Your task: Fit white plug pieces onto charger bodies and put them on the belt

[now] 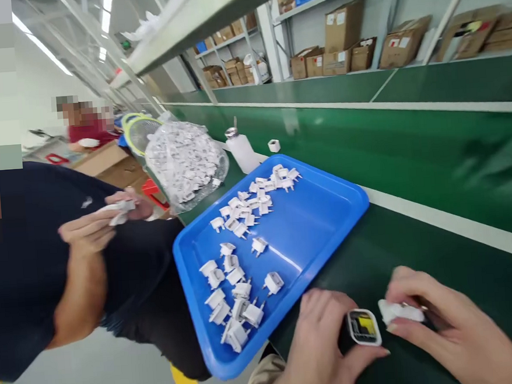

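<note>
Head view: a white charger shell (pixel 364 328) is pinched by the left hand (pixel 324 351), open end facing up; at its 3 o'clock, a white wipe (pixel 400 312) is gripped by the right hand (pixel 445 325).

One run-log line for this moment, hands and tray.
left hand: holds open charger shell | right hand: holds white wad beside it | blue tray: loose white plugs | co-worker at left
</note>
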The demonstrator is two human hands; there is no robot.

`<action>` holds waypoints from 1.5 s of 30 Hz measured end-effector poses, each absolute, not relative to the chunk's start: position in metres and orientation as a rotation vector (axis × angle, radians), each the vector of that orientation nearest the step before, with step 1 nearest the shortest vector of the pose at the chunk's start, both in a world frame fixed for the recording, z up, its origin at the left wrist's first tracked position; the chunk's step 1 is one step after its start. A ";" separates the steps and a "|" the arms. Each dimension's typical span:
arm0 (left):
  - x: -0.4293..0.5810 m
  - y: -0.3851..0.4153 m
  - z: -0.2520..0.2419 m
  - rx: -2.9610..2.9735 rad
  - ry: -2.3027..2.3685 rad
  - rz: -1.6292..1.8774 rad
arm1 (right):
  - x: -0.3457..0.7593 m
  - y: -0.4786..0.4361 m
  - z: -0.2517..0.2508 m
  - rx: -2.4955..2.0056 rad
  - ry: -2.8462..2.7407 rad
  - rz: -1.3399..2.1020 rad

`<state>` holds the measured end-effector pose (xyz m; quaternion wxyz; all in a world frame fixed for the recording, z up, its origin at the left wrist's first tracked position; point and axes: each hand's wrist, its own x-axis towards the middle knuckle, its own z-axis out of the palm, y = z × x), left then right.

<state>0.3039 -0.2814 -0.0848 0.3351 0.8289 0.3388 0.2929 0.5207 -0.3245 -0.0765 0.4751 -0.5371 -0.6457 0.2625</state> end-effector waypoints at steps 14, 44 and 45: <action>0.312 -0.274 -0.074 2.083 0.821 0.624 | 0.509 -0.323 -0.072 -1.256 -1.890 0.556; 0.306 -0.280 -0.078 1.539 0.974 0.680 | 0.516 -0.328 -0.079 -1.214 -1.724 0.552; 0.305 -0.280 -0.079 1.460 0.960 0.686 | 0.516 -0.328 -0.078 -1.181 -1.772 0.547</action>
